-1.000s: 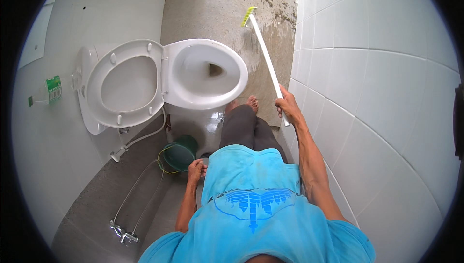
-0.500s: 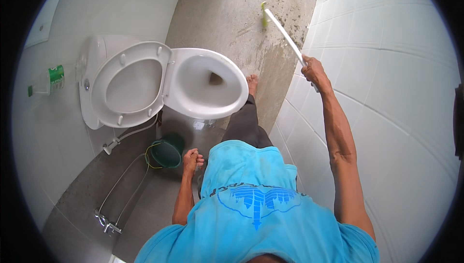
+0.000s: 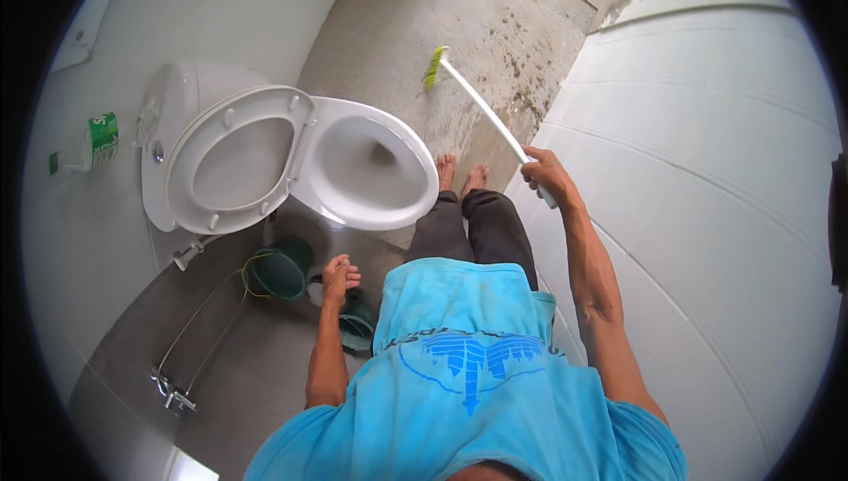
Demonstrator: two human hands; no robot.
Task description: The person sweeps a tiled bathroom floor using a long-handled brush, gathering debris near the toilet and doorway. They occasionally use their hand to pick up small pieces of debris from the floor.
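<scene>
To the left I see a white toilet [image 3: 353, 176], its seat [image 3: 243, 112] raised, with a clear, green-labelled bottle [image 3: 103, 135] beside the cistern [image 3: 163, 110]. Lower down I note a dark green bucket [image 3: 283, 271] with a yellow handle, a chrome tap [image 3: 172, 390] and, at right, a pale tiled wall [image 3: 698, 163].

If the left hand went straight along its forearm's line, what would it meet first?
Likely the white toilet bowl, ahead of the left hand, though depth is unclear: the hand might instead pass above it.
</scene>
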